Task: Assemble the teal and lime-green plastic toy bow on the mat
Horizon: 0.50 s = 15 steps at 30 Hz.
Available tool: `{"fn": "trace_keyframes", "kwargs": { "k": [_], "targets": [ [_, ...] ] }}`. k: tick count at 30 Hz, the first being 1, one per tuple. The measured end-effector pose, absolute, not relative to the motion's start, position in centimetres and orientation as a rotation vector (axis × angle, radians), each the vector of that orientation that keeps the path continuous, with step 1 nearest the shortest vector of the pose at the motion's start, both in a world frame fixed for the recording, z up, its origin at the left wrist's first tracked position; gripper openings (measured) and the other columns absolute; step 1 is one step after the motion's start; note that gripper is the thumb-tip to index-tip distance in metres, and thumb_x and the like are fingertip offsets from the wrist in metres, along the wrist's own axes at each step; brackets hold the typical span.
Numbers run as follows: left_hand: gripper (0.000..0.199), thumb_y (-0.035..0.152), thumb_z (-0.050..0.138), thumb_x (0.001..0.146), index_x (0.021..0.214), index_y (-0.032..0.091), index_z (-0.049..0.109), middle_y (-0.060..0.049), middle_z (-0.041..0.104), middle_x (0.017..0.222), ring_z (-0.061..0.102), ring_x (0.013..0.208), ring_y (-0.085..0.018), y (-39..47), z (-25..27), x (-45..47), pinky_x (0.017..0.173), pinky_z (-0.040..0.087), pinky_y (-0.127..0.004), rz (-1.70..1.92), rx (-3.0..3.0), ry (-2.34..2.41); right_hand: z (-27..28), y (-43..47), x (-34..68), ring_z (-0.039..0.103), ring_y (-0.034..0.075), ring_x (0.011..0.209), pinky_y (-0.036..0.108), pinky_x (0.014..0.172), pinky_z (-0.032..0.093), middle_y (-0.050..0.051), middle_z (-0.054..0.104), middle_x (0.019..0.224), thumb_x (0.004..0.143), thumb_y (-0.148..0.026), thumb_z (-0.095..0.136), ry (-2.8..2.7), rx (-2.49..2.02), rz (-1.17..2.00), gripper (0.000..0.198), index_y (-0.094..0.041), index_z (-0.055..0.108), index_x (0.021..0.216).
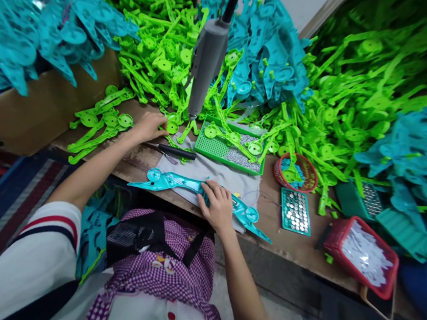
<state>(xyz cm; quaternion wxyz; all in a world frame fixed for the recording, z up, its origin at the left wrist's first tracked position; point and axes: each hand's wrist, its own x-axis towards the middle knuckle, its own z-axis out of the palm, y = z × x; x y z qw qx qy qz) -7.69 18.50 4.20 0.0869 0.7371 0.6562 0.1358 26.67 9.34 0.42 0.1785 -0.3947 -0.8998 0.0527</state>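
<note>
A long turquoise plastic part [178, 180] with round ends and pointed tips lies along the table's front edge. My right hand [218, 206] grips its middle, fingers over the top and thumb at the near side. Farther back on the left, my left hand [151, 126] has its fingers curled at the edge of a lime-green plastic arm [171, 126] with a round disc; the fingertips are partly hidden. Between the hands lies a black-handled tool [178, 151] on a grey cloth [212, 172]. An electric screwdriver [208, 62] hangs bit-down just right of my left hand.
A green tray [210, 148] holds small metal pieces with green arms across it. To the right are a red round basket [314, 174], a teal tray of silver discs [296, 210] and a red basket of white strips [394, 268]. Green and turquoise heaps [271, 58] rise behind.
</note>
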Motion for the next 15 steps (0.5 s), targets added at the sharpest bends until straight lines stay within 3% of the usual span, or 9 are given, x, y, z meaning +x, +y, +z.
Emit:
{"fn": "trace_keyframes", "kwargs": {
  "k": [2, 5, 7, 11, 15],
  "targets": [
    [0.02, 0.026, 0.066, 0.081, 0.099, 0.017, 0.065, -0.009, 0.069, 0.103, 0.063, 0.101, -0.026, 18.5, 4.1, -7.4, 0.094, 0.043, -0.039, 0.487, 2.154, 1.943, 0.7, 9.2, 26.9, 0.058, 0.023, 0.117, 0.038, 0.096, 0.039, 0.013, 0.067, 0.124, 0.098, -0.039, 0.045, -2.559, -1.106, 0.165, 0.037, -0.019, 0.063, 0.122],
    [0.049, 0.028, 0.072, 0.075, 0.12, 0.017, 0.058, -0.007, 0.07, 0.106, 0.065, 0.096, -0.024, 18.8, 3.9, -6.8, 0.088, 0.046, -0.035, 0.629, 1.976, 1.989, 2.1, 9.0, 26.5, 0.055, 0.024, 0.122, 0.041, 0.102, 0.035, 0.013, 0.064, 0.13, 0.099, -0.039, 0.041, -2.56, -1.096, 0.131, 0.039, -0.02, 0.06, 0.127],
    [0.057, 0.029, 0.076, 0.07, 0.123, 0.017, 0.057, -0.006, 0.07, 0.103, 0.065, 0.094, -0.024, 19.3, 3.7, -6.3, 0.085, 0.047, -0.034, 0.65, 1.857, 2.042, 3.5, 9.1, 25.2, 0.055, 0.023, 0.124, 0.042, 0.104, 0.034, 0.013, 0.063, 0.132, 0.1, -0.037, 0.041, -2.538, -1.063, 0.08, 0.038, -0.02, 0.059, 0.128],
    [0.04, 0.025, 0.073, 0.069, 0.107, 0.016, 0.067, -0.005, 0.07, 0.095, 0.063, 0.086, -0.022, 20.1, 4.3, -5.8, 0.081, 0.048, -0.032, 0.758, 1.717, 2.089, 5.5, 10.8, 20.0, 0.058, 0.021, 0.116, 0.037, 0.098, 0.038, 0.01, 0.067, 0.125, 0.1, -0.029, 0.041, -2.651, -0.895, 0.137, 0.033, -0.022, 0.06, 0.126],
    [0.026, 0.02, 0.067, 0.069, 0.095, 0.016, 0.069, -0.004, 0.068, 0.092, 0.061, 0.082, -0.019, 17.6, 5.5, -7.9, 0.082, 0.048, -0.031, 1.018, 1.664, 2.161, 5.4, 13.4, 15.2, 0.053, 0.024, 0.123, 0.04, 0.101, 0.036, 0.012, 0.063, 0.132, 0.099, -0.023, 0.04, -2.798, -0.957, 0.173, 0.032, -0.019, 0.059, 0.124]
  ]
}}
